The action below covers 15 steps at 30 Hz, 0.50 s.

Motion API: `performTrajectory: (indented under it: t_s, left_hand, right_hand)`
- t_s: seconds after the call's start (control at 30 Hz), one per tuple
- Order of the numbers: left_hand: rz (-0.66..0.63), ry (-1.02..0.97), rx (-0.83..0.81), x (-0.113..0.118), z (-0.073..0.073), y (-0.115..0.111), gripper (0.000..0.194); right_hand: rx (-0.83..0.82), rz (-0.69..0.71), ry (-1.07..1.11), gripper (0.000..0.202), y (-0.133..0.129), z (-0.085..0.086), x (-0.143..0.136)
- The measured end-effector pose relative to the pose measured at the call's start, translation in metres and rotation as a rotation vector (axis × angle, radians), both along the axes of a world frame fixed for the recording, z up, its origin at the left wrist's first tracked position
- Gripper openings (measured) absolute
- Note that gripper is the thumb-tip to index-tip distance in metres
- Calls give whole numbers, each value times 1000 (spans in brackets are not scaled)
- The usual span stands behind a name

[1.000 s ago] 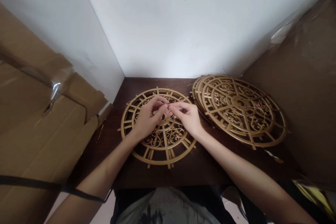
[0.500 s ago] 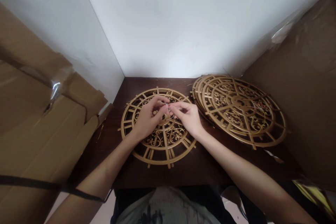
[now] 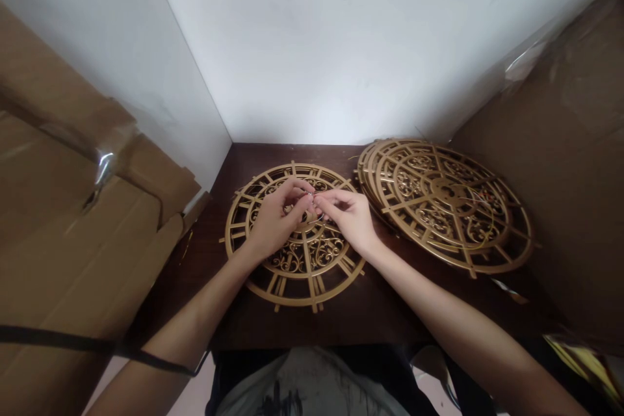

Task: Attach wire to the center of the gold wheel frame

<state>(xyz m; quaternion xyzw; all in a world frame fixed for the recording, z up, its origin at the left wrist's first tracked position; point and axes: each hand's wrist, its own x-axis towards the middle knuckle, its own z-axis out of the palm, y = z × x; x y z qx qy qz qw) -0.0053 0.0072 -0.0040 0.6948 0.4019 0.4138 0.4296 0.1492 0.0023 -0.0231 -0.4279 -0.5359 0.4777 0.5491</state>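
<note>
A round gold openwork disc with scrollwork lies flat on the dark table, under both hands. Above its centre, my left hand pinches a tiny shiny piece between thumb and fingertips. My right hand meets it from the right, thumb and index finger pressed together at the same spot. What the right fingertips grip is too small to make out. A thin wire curves below the fingertips over the disc's hub.
Several similar gold discs are stacked at the right, with thin coloured wires on top. Cardboard stands at the left, more at the right. A white wall rises behind the dark table. A small pale strip lies right of the discs.
</note>
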Motion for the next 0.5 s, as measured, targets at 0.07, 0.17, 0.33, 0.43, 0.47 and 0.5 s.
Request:
performTrajectory:
  t_s: [0.07,0.17,0.33,0.43,0.47,0.5]
  left_hand:
    - [-5,-4,-9,0,0,0,14]
    - [-10,-6,-15,0,1,1,14]
    - [-1,-16,-38,0,0,0,16]
    - [19,-60,-87,0,0,0,18]
    - [18,-77,-100,0,-1,1,19]
    - [14,-92,-110,-1,-1,1,19]
  right_hand:
    - [-2,-4,0,11,0,0,0]
    - [-6,-14,2,15,0,0,0]
    - [3,-3,18,18,-1,2,-1]
    - [41,-4,11,18,-2,4,-2]
    - [56,-7,5,20,-2,4,-2]
    - [72,-11,-2,21,-2,4,-2]
